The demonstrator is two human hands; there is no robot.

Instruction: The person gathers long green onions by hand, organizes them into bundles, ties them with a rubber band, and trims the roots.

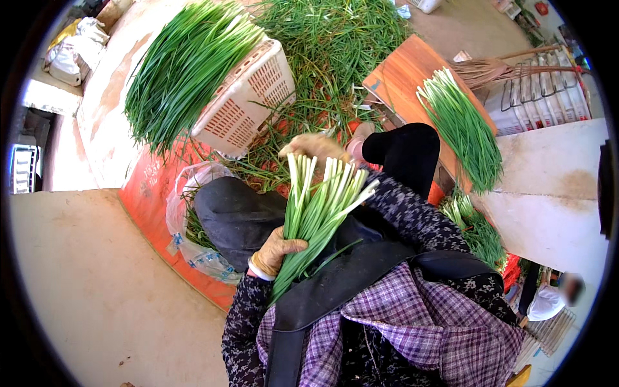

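Observation:
My left hand, in a tan glove, grips a bunch of garlic chives over my lap. The pale stem ends point up and away from me, fanned a little apart, and the green leaves run down past my hand. My right hand is just beyond the stem ends, smeared by motion; its fingers cannot be made out. Whether it touches the stems cannot be told. Several loose leaves stick out at the lower right of the bunch.
A white plastic basket heaped with chives stands ahead on the left. Loose green trimmings cover the floor ahead. To the right, more chives lie on a wooden board. A clear plastic bag rests beside my left knee.

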